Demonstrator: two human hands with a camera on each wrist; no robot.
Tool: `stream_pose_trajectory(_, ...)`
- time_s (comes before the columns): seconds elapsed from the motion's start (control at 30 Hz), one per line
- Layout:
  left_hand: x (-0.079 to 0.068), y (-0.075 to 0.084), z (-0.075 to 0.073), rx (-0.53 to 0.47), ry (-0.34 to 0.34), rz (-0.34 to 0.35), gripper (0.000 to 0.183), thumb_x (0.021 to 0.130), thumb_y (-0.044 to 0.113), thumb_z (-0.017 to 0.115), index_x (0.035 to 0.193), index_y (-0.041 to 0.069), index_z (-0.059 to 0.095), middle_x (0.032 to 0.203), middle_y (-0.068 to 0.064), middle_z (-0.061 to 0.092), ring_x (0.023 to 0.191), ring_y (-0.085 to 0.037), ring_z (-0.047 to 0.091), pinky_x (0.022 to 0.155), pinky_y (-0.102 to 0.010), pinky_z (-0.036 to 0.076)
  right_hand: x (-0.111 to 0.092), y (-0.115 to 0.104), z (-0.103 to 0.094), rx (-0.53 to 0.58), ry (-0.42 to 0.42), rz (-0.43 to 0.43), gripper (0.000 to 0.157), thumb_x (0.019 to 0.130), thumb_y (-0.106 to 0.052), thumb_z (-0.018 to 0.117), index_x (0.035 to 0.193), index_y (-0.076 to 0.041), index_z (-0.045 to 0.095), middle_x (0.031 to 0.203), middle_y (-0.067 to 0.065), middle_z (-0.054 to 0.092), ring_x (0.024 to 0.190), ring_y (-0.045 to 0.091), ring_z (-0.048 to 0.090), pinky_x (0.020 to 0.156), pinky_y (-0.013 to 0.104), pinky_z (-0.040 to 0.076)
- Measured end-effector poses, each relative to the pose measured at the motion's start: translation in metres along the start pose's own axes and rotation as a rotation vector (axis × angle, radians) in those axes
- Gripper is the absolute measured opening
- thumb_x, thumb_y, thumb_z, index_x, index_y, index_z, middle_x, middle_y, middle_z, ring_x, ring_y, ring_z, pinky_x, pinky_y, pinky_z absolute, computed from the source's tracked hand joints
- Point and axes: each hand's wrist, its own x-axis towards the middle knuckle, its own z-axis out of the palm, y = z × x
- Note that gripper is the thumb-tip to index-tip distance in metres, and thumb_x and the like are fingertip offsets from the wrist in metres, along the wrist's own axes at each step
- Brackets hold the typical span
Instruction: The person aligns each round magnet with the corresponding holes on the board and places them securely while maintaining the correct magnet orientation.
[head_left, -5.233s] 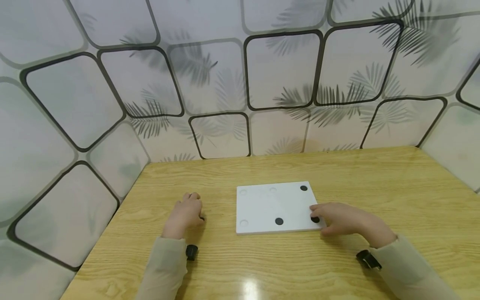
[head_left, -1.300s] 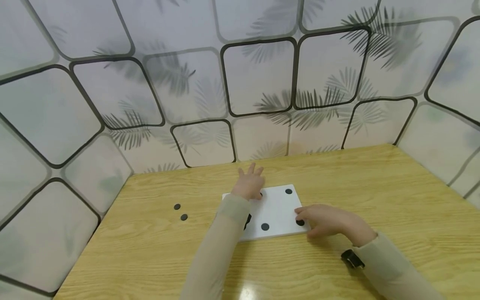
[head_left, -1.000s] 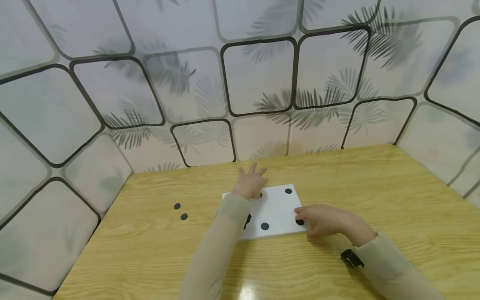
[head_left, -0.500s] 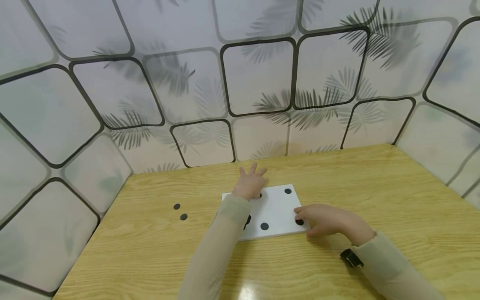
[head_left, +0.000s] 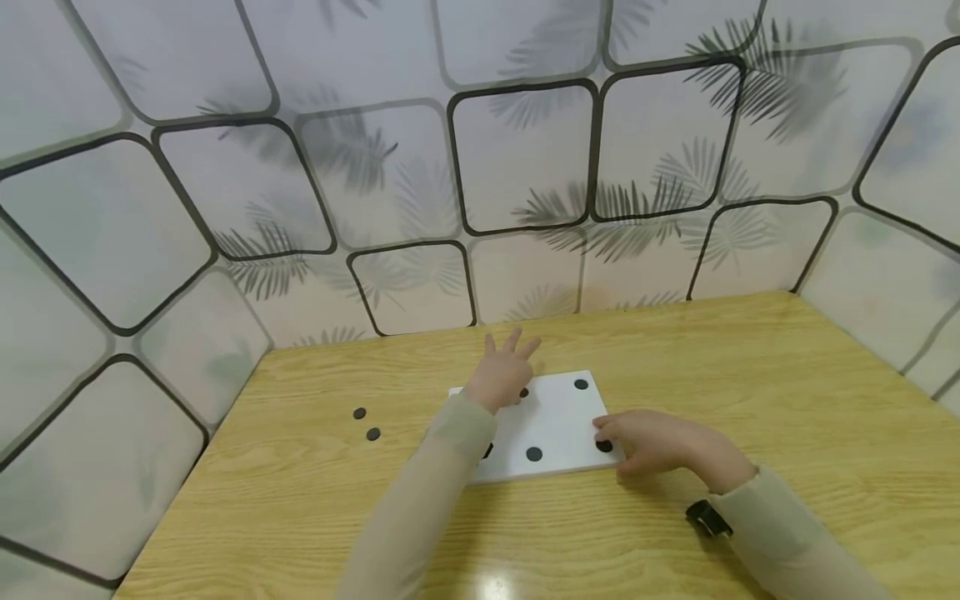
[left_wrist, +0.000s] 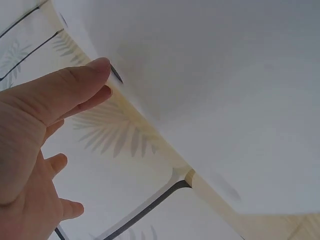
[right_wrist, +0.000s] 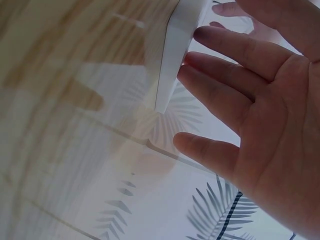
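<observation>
A white rectangular board [head_left: 558,425] lies on the wooden table. Black discs sit on it at the back right [head_left: 581,384], front middle [head_left: 534,454] and front right [head_left: 603,447]. Another black disc [head_left: 523,392] is at the back middle, beside my left hand [head_left: 501,377]. That hand is over the board's back left part, fingers spread; in the left wrist view its thumb tip [left_wrist: 100,65] is close to the disc's dark edge. My right hand [head_left: 660,442] rests at the board's right edge, fingers fairly straight. The left forearm hides the board's left part.
Two loose black discs, one farther back [head_left: 359,412] and one nearer [head_left: 373,434], lie on the table [head_left: 300,500] left of the board. A patterned wall covering [head_left: 525,275] rises behind the table and along both sides.
Since the oldest frame, my left hand has moved from the table onto the board, and a disc now shows at its back middle. Just now that hand shifted slightly; the right hand stays put.
</observation>
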Motion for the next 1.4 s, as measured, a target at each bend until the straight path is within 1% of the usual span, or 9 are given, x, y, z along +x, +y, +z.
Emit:
stream_pose_trajectory(0.2,-0.017,-0.005,0.002,0.026,0.040,0.047,0.007,0.075,0.025,0.071,0.080,0.021,0.068,0.145,0.004,0.018,0.133,-0.027,0.005,0.097,-0.058,0.016,-0.001,-0.001,0.001,0.000,-0.001,-0.006,0.040,0.069,-0.006,0.068,0.107,0.003,0.059,0.123,0.020,0.048,0.111,0.034,0.046,0.092,0.046,0.035)
stream_pose_trajectory(0.3,-0.027,-0.010,0.006,0.036,0.049,0.072,0.006,0.075,0.023,0.071,0.074,0.020,0.066,0.145,0.004,0.019,0.133,-0.026,0.006,0.098,-0.057,0.017,-0.001,-0.002,0.001,-0.005,0.002,-0.014,0.039,0.069,-0.006,0.068,0.107,0.002,0.060,0.123,0.020,0.048,0.111,0.035,0.046,0.092,0.046,0.035)
stream_pose_trajectory(0.43,-0.042,-0.020,0.011,0.034,0.071,0.092,0.016,0.075,0.016,0.069,0.062,0.018,0.060,0.144,0.002,0.022,0.132,-0.027,0.009,0.097,-0.058,0.018,-0.001,-0.001,0.002,-0.010,0.006,-0.011,0.039,0.069,-0.006,0.068,0.107,0.002,0.060,0.123,0.020,0.048,0.111,0.034,0.046,0.092,0.046,0.035)
stream_pose_trajectory(0.57,-0.059,-0.033,0.020,0.048,0.100,0.093,0.013,0.074,0.019,0.071,0.065,0.018,0.062,0.142,0.001,0.026,0.131,-0.027,0.015,0.096,-0.056,0.022,-0.001,-0.001,0.003,-0.011,0.004,-0.013,0.038,0.069,-0.006,0.068,0.106,0.002,0.060,0.122,0.020,0.049,0.111,0.035,0.046,0.092,0.046,0.035)
stream_pose_trajectory(0.67,-0.072,-0.044,0.027,0.030,0.104,0.081,0.011,0.072,0.024,0.073,0.071,0.017,0.064,0.142,0.000,0.027,0.131,-0.027,0.016,0.097,-0.055,0.023,0.000,-0.001,0.004,-0.017,0.004,-0.022,0.037,0.069,-0.006,0.068,0.105,0.001,0.060,0.121,0.020,0.049,0.111,0.035,0.046,0.092,0.046,0.035)
stream_pose_trajectory(0.87,-0.099,-0.068,0.038,-0.081,0.132,0.044,0.014,0.071,0.022,0.074,0.068,0.016,0.062,0.142,-0.006,0.025,0.130,-0.030,0.015,0.095,-0.058,0.023,-0.001,-0.001,0.004,-0.028,0.006,-0.018,0.039,0.070,-0.007,0.069,0.106,0.003,0.060,0.122,0.020,0.048,0.110,0.035,0.046,0.091,0.046,0.036)
stream_pose_trajectory(1.07,-0.126,-0.094,0.053,-0.105,0.143,-0.004,0.015,0.069,0.020,0.075,0.073,0.011,0.064,0.141,-0.011,0.026,0.129,-0.034,0.017,0.092,-0.062,0.023,0.000,-0.001,0.003,-0.029,0.001,-0.021,0.040,0.070,-0.007,0.069,0.107,0.004,0.059,0.123,0.021,0.047,0.112,0.036,0.045,0.092,0.047,0.034)
stream_pose_trajectory(1.2,-0.144,-0.106,0.059,-0.126,0.143,-0.035,0.015,0.068,0.019,0.075,0.074,0.010,0.065,0.140,-0.013,0.028,0.128,-0.036,0.018,0.090,-0.064,0.023,0.001,-0.001,0.004,-0.033,0.009,-0.024,0.039,0.070,-0.007,0.069,0.107,0.004,0.059,0.123,0.022,0.047,0.111,0.036,0.045,0.092,0.047,0.034)
stream_pose_trajectory(1.4,-0.156,-0.115,0.060,-0.115,0.109,-0.071,0.016,0.069,0.021,0.074,0.067,0.010,0.062,0.139,-0.014,0.028,0.127,-0.037,0.018,0.090,-0.063,0.024,0.000,0.000,0.002,-0.044,0.019,-0.034,0.039,0.071,-0.007,0.069,0.107,0.004,0.059,0.123,0.022,0.047,0.111,0.037,0.045,0.092,0.047,0.034)
